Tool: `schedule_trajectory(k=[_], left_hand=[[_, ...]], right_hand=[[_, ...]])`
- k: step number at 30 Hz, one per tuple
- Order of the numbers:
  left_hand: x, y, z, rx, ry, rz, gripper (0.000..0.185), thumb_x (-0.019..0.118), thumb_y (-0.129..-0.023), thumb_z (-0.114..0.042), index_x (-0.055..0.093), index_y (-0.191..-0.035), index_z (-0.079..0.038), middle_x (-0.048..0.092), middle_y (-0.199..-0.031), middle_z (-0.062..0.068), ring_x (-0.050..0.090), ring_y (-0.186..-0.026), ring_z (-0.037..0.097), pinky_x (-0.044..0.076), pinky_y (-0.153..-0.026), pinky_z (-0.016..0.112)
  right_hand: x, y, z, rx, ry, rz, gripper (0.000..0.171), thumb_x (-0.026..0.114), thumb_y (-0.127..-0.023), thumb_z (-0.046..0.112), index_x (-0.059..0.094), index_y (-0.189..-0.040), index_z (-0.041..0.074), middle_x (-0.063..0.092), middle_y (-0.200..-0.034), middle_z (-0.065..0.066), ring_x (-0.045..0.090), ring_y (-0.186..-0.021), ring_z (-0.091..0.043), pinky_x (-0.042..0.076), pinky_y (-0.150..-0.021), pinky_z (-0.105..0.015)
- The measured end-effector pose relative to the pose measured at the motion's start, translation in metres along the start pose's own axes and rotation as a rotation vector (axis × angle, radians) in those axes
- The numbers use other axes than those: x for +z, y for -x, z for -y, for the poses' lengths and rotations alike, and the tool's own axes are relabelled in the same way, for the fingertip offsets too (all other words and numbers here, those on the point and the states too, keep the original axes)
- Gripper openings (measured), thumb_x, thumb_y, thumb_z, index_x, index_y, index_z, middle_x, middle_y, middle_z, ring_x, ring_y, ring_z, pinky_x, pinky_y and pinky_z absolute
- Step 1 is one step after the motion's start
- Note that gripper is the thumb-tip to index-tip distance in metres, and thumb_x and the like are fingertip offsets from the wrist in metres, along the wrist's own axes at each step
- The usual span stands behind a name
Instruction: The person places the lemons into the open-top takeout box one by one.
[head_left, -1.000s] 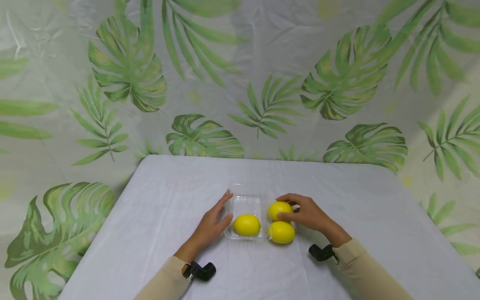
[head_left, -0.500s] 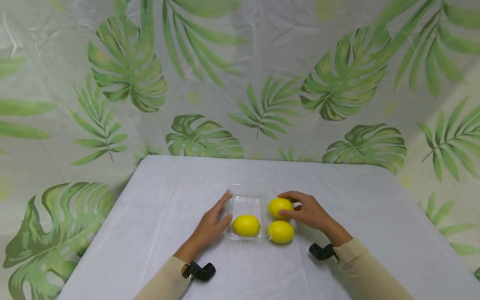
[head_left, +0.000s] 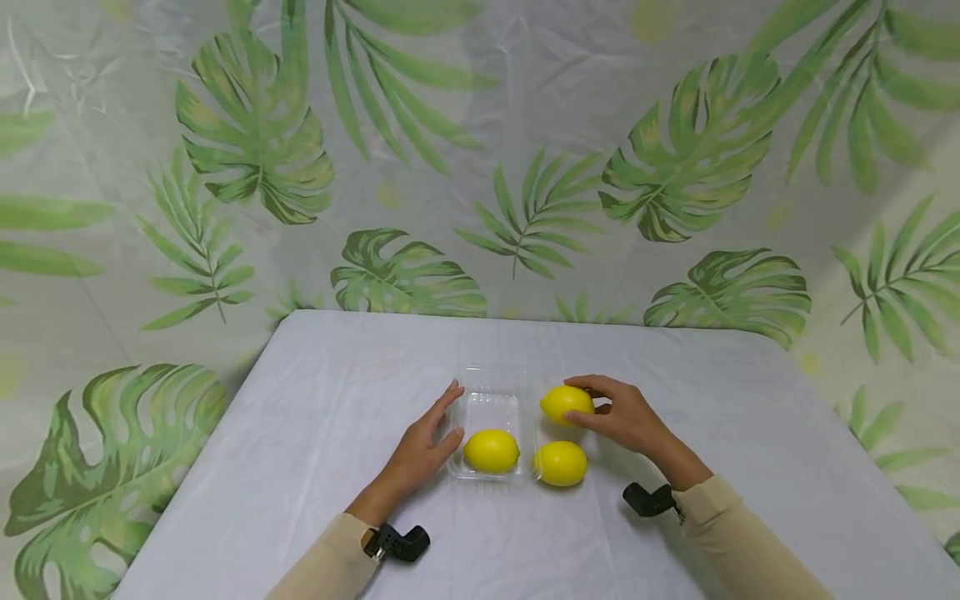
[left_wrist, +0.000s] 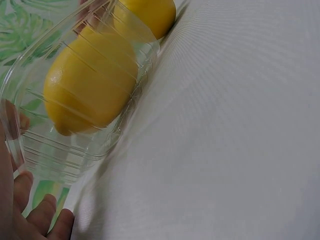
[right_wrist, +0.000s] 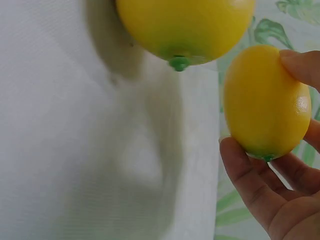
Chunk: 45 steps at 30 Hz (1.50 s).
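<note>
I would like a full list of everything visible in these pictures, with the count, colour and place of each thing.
Lemon in the tray: one, yellow, in the near part of the tray.
Held lemon: one, yellow, right of the tray, in the right hand's grip.
Lemon on the table: one, yellow, against the tray's right side.
Plastic tray: one, clear, middle of the table.
Tablecloth: one, white, over the table.
Backdrop: one, pale with green leaf print, behind and beside the table.
Wrist cameras: two, black, one at each wrist.
Sleeves: two, beige.
Left hand: open, resting against the tray's left side.
Right hand: holds the far lemon.
</note>
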<state>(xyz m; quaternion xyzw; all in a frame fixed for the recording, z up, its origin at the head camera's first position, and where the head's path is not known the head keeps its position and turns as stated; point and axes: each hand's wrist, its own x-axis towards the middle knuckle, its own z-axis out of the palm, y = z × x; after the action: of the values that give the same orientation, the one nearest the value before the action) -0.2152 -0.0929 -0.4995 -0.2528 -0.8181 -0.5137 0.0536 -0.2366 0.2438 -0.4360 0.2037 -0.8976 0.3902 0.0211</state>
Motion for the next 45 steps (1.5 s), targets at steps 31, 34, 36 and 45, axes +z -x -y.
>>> schedule_trajectory(k=[31, 34, 36, 45], left_hand=[[0.001, 0.0, 0.0, -0.024, 0.009, 0.017, 0.057, 0.055, -0.098, -0.022, 0.033, -0.151, -0.024, 0.024, -0.159, -0.003, 0.028, -0.142, 0.012, 0.031, -0.112, 0.041], [0.0, 0.0, -0.001, -0.018, 0.01, 0.014, 0.058, 0.055, -0.098, -0.021, 0.033, -0.151, -0.021, 0.024, -0.158, -0.002, 0.029, -0.141, 0.013, 0.031, -0.111, 0.042], [0.0, 0.0, -0.001, -0.016, 0.006, 0.012, 0.058, 0.055, -0.098, -0.021, 0.033, -0.151, -0.02, 0.024, -0.158, -0.003, 0.029, -0.141, 0.013, 0.032, -0.111, 0.043], [-0.001, 0.001, -0.003, -0.015, 0.0, 0.006, 0.058, 0.056, -0.098, -0.022, 0.033, -0.151, -0.024, 0.024, -0.158, -0.002, 0.029, -0.141, 0.015, 0.033, -0.111, 0.043]], right_hand=[[0.006, -0.015, 0.033, -0.105, -0.131, 0.007, 0.052, 0.079, -0.081, 0.028, 0.062, -0.127, 0.012, 0.062, -0.124, -0.004, 0.059, -0.102, -0.02, 0.057, -0.076, -0.026], [0.01, -0.018, 0.036, -0.113, -0.135, 0.021, 0.052, 0.078, -0.082, 0.027, 0.062, -0.129, 0.014, 0.061, -0.124, -0.003, 0.058, -0.103, -0.02, 0.057, -0.077, -0.026], [0.012, -0.02, 0.038, -0.118, -0.139, 0.027, 0.051, 0.078, -0.082, 0.027, 0.062, -0.129, 0.015, 0.061, -0.124, -0.002, 0.058, -0.103, -0.02, 0.057, -0.077, -0.026], [0.025, -0.029, 0.046, -0.167, -0.111, 0.048, 0.049, 0.078, -0.082, 0.026, 0.062, -0.128, 0.015, 0.061, -0.123, -0.002, 0.057, -0.103, -0.019, 0.057, -0.079, -0.031]])
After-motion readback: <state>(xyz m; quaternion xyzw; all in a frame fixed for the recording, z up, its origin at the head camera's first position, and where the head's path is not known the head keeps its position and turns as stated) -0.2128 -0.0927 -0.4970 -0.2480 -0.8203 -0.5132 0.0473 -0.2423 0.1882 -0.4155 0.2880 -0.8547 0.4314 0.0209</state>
